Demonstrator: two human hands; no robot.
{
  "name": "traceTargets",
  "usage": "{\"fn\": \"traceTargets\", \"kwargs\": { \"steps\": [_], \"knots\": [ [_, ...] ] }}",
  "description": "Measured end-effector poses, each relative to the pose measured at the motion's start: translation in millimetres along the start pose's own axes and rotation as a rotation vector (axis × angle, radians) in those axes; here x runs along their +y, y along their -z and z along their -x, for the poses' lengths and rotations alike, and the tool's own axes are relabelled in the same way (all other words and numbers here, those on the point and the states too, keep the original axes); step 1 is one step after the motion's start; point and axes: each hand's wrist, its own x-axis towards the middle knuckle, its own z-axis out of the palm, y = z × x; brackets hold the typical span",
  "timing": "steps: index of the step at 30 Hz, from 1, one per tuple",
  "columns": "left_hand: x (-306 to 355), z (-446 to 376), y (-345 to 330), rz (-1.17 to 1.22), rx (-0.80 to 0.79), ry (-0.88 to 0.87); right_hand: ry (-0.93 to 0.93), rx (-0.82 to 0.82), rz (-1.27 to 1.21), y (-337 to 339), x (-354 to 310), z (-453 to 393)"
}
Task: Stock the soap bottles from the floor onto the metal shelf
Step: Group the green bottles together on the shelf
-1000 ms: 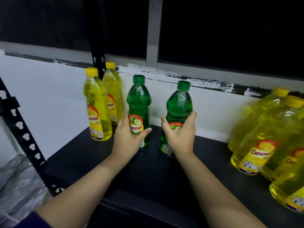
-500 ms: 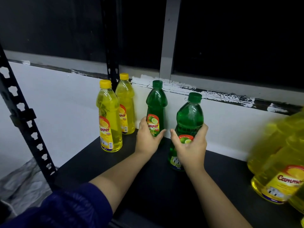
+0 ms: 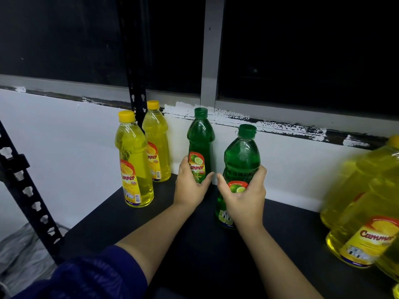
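Note:
Two green soap bottles stand on the black metal shelf [image 3: 133,231]. My left hand [image 3: 190,186] grips the lower body of the rear green bottle [image 3: 200,139], which stands upright close to the white wall. My right hand [image 3: 244,199] grips the front green bottle [image 3: 241,156] around its label; this bottle leans slightly to the right. To their left stand two upright yellow soap bottles, a front one [image 3: 132,160] and a rear one [image 3: 156,143].
Several large yellow bottles [image 3: 367,212], blurred, crowd the shelf's right end. A black perforated upright [image 3: 28,190] frames the left front corner, another upright [image 3: 135,67] rises behind the yellow bottles. A grey crumpled sheet [image 3: 19,255] lies below left. Dark window panes fill the back.
Both hands have pushed the green bottles further back on the shelf, the left one up to the wall. The view has shifted, bringing the bottles to the right of centre.

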Motion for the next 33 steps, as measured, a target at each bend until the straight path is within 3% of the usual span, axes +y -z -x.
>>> {"fn": "traceTargets", "kwargs": {
  "steps": [6, 11, 14, 20, 24, 28, 33],
  "knots": [
    [-4, 2, 8, -0.089, -0.081, 0.060, -0.040, -0.092, -0.007, 7, -5, 3],
    [-12, 30, 39, -0.076, -0.097, 0.136, -0.078, -0.389, -0.043, 35, 2, 8],
    [2, 56, 67, 0.020, -0.098, 0.093, -0.115, -0.525, -0.048, 48, 3, 9],
    [38, 93, 98, 0.218, -0.178, 0.014, -0.072, -0.549, -0.024, 33, -15, 20],
    [67, 101, 103, 0.259, -0.225, -0.050, -0.021, -0.717, -0.053, 23, -26, 30],
    [78, 92, 103, 0.312, -0.166, -0.114, -0.092, -0.880, -0.145, 27, -17, 31],
    [71, 87, 91, 0.163, -0.068, -0.132, -0.152, -0.971, -0.134, 36, -1, 26]
  ]
}}
